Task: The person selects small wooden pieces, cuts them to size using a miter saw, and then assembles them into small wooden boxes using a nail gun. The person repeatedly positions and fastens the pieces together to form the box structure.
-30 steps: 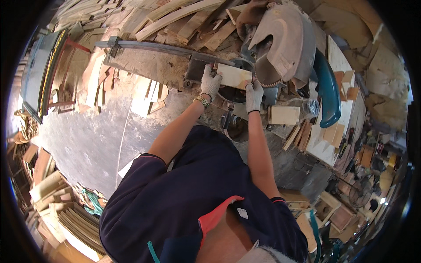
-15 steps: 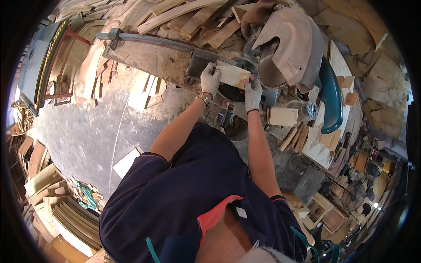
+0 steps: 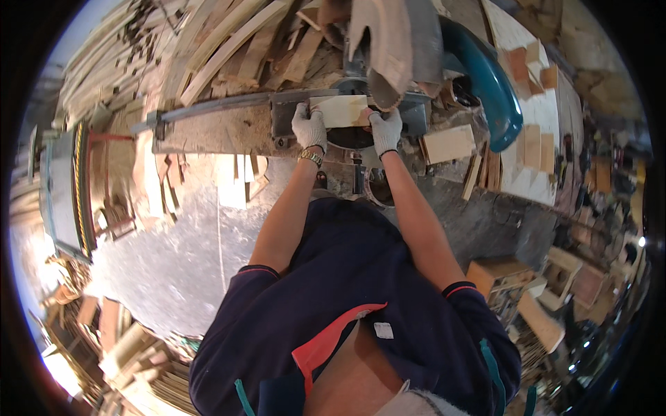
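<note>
A short pale wooden board (image 3: pixel 338 112) lies flat on the bed of a mitre saw, along the fence. My left hand (image 3: pixel 309 129), in a whitish knit glove with bare fingertips, grips its left end. At the other end my right hand (image 3: pixel 386 131), gloved alike, pinches the board between thumb and fingers. The saw's grey guard (image 3: pixel 406 41) hangs above, raised, with the toothed rim of the blade (image 3: pixel 383 93) showing just above my right hand. The saw's teal handle (image 3: pixel 485 83) curves down to the right, untouched.
A long metal fence (image 3: pixel 208 105) with a stop runs left along the bench. Timber strips (image 3: pixel 232 45) pile up behind it. Right of the saw lie a block of boards (image 3: pixel 448 143) and a pale panel (image 3: pixel 531 163) bearing wood pieces. A blue-grey machine (image 3: pixel 64 187) stands far left.
My view has turned, so the saw and fence sit differently in the picture. The board, slanted before, now looks level along the fence. Both hands still hold its ends.
</note>
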`<state>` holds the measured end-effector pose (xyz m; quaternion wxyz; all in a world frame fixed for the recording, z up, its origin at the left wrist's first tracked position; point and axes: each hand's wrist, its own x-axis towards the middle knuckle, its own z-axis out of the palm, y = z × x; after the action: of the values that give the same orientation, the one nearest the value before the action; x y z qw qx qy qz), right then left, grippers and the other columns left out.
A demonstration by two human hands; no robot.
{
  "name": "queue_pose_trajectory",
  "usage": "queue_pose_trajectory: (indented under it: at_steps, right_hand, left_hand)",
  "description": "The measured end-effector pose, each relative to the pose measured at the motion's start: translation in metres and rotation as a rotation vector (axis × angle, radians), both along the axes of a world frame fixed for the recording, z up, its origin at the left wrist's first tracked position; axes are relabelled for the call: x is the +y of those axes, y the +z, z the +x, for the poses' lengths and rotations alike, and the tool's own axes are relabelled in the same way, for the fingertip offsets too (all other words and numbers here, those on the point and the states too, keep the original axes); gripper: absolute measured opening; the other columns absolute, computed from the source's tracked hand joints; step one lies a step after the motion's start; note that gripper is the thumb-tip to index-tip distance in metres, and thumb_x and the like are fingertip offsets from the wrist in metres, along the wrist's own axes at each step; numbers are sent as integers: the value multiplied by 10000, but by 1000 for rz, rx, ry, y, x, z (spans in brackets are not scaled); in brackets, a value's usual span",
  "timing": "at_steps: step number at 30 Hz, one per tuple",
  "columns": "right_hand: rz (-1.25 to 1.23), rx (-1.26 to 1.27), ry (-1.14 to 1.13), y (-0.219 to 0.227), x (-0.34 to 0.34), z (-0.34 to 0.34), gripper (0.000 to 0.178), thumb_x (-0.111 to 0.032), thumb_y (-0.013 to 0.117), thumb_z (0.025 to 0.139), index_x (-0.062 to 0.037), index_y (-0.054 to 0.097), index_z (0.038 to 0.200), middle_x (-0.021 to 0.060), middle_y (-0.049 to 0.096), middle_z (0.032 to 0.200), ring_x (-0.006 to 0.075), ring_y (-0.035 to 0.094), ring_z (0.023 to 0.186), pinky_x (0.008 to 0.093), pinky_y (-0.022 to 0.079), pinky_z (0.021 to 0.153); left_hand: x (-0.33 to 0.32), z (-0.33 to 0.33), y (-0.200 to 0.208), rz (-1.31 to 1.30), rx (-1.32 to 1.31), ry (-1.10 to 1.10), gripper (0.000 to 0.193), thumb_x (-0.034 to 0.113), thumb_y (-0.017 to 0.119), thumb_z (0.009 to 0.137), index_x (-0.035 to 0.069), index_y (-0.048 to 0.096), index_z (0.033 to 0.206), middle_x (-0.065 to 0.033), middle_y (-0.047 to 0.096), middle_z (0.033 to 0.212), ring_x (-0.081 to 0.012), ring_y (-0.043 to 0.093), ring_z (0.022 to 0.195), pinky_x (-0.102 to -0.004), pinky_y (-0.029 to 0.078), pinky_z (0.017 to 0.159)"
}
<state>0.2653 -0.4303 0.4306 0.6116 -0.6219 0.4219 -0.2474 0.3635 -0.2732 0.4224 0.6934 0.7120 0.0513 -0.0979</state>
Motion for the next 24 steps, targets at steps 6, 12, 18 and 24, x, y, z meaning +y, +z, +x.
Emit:
queue_pose_trajectory:
  at_steps: [6,12,18,24]
  right_hand:
    - [200,-24,64,0,0,5,317,-107,773,947,24,728,1232,44,712,937,116,687,748,284,601,580]
    - [228,3,50,5,6,1,354,-120,775,949,26,720,1266,27,709,898,106,672,722,278,590,578]
    - [220,91,193,20,2,-2,421,-84,694,1008,27,643,1411,53,736,1015,111,686,775,267,604,605]
    - [173,76,181,30,-13,-29,490,-128,689,1029,70,560,1458,108,740,1049,159,744,725,268,586,607]
  left_hand:
    - [7,16,-29,-45,-4,55,273,29,644,945,-71,716,1189,-96,755,1037,-149,655,906,-292,513,833]
    - [12,17,-16,-74,19,7,115,20,655,933,-43,701,1016,34,583,828,-77,464,732,-247,405,675]
    - [20,22,-14,4,68,14,88,20,616,921,-12,680,971,26,557,801,-92,442,709,-246,388,682]
    - [17,18,-10,0,50,49,121,15,593,893,-23,678,971,-7,615,826,-123,513,740,-269,428,710]
